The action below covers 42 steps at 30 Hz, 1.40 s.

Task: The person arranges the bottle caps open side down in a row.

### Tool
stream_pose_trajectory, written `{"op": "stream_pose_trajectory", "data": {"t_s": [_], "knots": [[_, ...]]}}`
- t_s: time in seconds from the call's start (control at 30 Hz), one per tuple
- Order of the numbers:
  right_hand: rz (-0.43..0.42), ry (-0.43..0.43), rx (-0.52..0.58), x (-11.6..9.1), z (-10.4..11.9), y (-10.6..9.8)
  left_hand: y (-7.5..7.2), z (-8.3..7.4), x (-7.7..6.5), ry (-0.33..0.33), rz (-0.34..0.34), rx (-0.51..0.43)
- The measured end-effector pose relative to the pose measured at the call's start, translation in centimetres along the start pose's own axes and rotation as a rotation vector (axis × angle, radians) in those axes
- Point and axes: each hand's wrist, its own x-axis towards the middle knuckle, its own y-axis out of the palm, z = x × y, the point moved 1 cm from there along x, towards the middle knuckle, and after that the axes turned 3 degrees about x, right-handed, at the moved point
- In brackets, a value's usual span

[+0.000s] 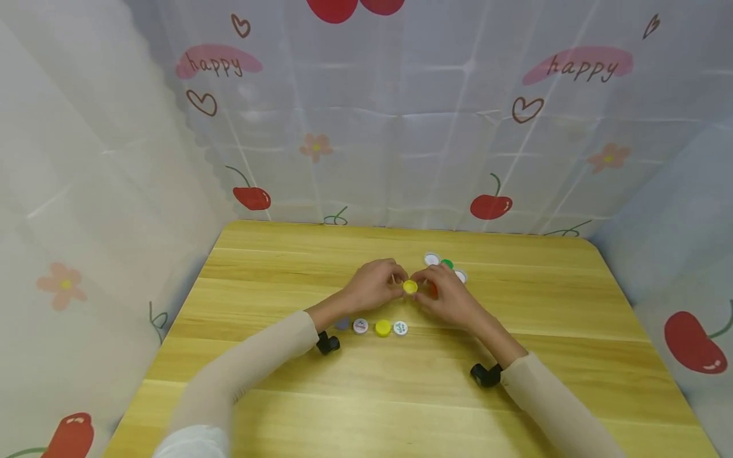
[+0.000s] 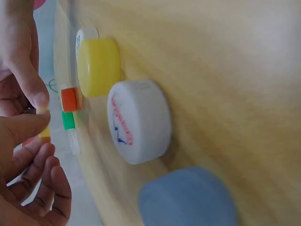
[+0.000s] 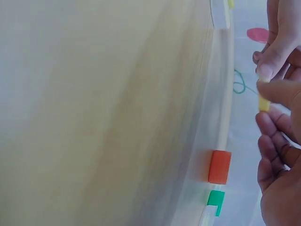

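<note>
Both hands meet over the middle of the table around one yellow bottle cap (image 1: 410,287), its hollow side facing the head camera. My left hand (image 1: 375,285) pinches its left edge between thumb and fingers, while my right hand (image 1: 448,292) pinches the right edge. In the left wrist view, the fingers largely cover this cap. Nearer the body lies a row of caps: a bluish-purple one (image 2: 188,200) partly behind the left wrist, a printed white one (image 2: 141,120), a second yellow one (image 1: 383,328) and another printed white one (image 1: 400,328).
Beyond the right hand lie an orange-red cap (image 3: 219,167), a green cap (image 1: 447,263) and two white caps, one farther back (image 1: 432,259) and the other (image 1: 460,276) beside the hand. A patterned curtain (image 1: 366,127) borders the wooden table (image 1: 378,407) at the back and sides.
</note>
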Motion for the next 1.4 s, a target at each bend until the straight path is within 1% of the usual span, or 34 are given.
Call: {"op": "stream_pose_trajectory", "data": {"t_s": [0.13, 0.33, 0.43, 0.53, 0.63, 0.67, 0.73, 0.87, 0.93, 1.0, 1.17, 1.23, 1.33, 1.4], "knots": [[0.004, -0.014, 0.077, -1.2, 0.4, -0.2, -0.1, -0.2, -1.8, 0.049, -0.02, -0.055], [-0.034, -0.05, 0.186, -2.6, 1.5, -0.5, 0.4, -0.4, -3.8, 0.103, -0.081, -0.176], [-0.053, -0.074, 0.212, -3.2, 2.0, -0.5, 0.7, -0.6, -4.6, 0.116, -0.107, -0.226], [-0.07, -0.101, 0.225, -3.5, 2.4, -0.3, 0.8, -0.7, -5.4, 0.128, -0.132, -0.245], [-0.085, -0.121, 0.237, -3.7, 2.6, -0.1, 0.9, -0.8, -5.8, 0.136, -0.144, -0.269], [-0.088, -0.124, 0.242, -3.7, 2.7, -0.1, 0.9, -0.8, -5.9, 0.133, -0.138, -0.293], [-0.093, -0.128, 0.251, -3.8, 2.7, 0.0, 0.9, -0.7, -6.0, 0.105, -0.099, -0.391], [-0.101, -0.132, 0.266, -3.8, 2.7, 0.0, 0.9, -0.1, -5.9, 0.0, -0.004, -0.619], [-0.101, -0.133, 0.264, -3.8, 2.7, -0.1, 0.9, 0.2, -5.8, -0.044, 0.035, -0.692], [-0.095, -0.135, 0.258, -3.8, 2.8, -0.1, 0.8, 0.4, -5.7, -0.066, 0.066, -0.73], [-0.075, -0.156, 0.249, -3.8, 2.9, -0.1, 0.7, 0.6, -5.6, -0.09, 0.128, -0.778], [-0.076, -0.172, 0.244, -3.8, 3.0, -0.1, 0.7, 0.6, -5.6, -0.104, 0.144, -0.793], [-0.084, -0.204, 0.236, -3.9, 3.2, 0.0, 0.7, 0.4, -5.7, -0.146, 0.17, -0.832], [-0.087, -0.215, 0.228, -3.9, 3.4, 0.2, 0.6, 0.3, -5.8, -0.168, 0.174, -0.848]]}}
